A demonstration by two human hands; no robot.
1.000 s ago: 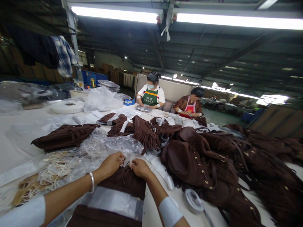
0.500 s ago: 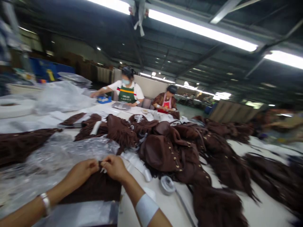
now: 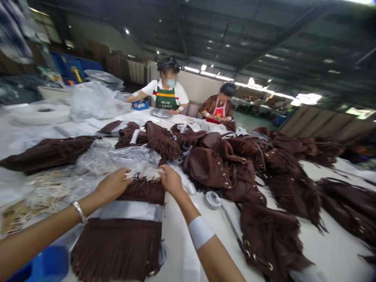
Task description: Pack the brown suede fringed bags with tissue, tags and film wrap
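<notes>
A dark brown fringed bag lies before me, with a pale wrapping band across its middle. My left hand is at the left of its far fringed edge, fingers curled; what is between the fingertips is unclear. Opposite it, my right hand is closed in a pinch at the right end of that edge, beside a short dark strip. Whitish, see-through material shows between the two hands, blurred. Crumpled clear plastic lies just beyond them.
Brown bags with gold eyelets pile up at the right. A tape roll lies near my right forearm. White roll and plastic bundle stand far left; a blue container is near left. Two co-workers sit across the table.
My hands, close together over the fringe before, are now apart, the right one further right. The view has tilted down, showing more of the fringed bag and the blue container.
</notes>
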